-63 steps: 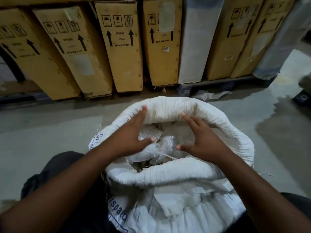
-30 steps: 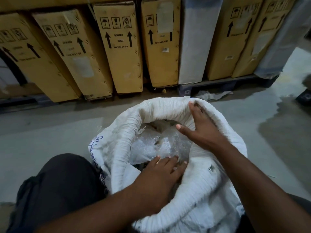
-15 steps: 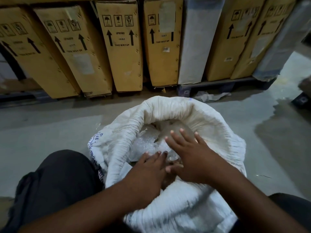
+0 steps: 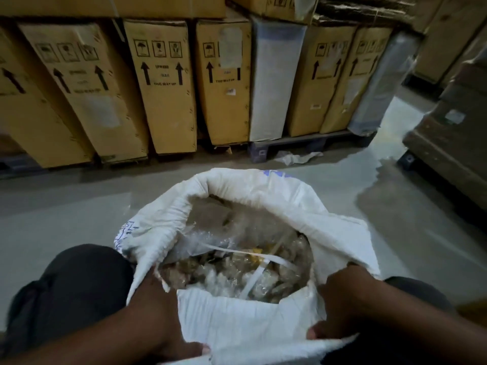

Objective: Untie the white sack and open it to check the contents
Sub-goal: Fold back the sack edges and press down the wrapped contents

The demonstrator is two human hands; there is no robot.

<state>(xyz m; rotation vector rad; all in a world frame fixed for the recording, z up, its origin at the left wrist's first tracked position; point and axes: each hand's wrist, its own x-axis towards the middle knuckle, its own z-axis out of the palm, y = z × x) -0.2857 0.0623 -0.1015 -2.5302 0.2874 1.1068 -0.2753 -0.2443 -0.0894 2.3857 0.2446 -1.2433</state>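
The white sack (image 4: 334, 214) stands on the floor between my knees, its mouth wide open. Inside lies a clear plastic bag (image 4: 237, 243) of brownish wrapped pieces, with a white plastic strap (image 4: 259, 272) lying across it. My left hand (image 4: 155, 309) grips the sack's rim at the near left, fingers wrapped around the fabric. My right hand (image 4: 345, 304) grips the rim at the near right, thumb pressed on the fold. Both hands pull the near edge toward me.
A row of tall cardboard boxes (image 4: 163, 85) with arrow marks stands on a pallet (image 4: 303, 146) ahead, one wrapped white package (image 4: 271, 83) among them. A scrap of white plastic (image 4: 297, 157) lies on the grey floor. More cartons (image 4: 453, 127) stand at the right.
Both hands have come out of the sack's inside and taken hold of its near rim. The rolled rim has been pulled up, and the contents show more fully.
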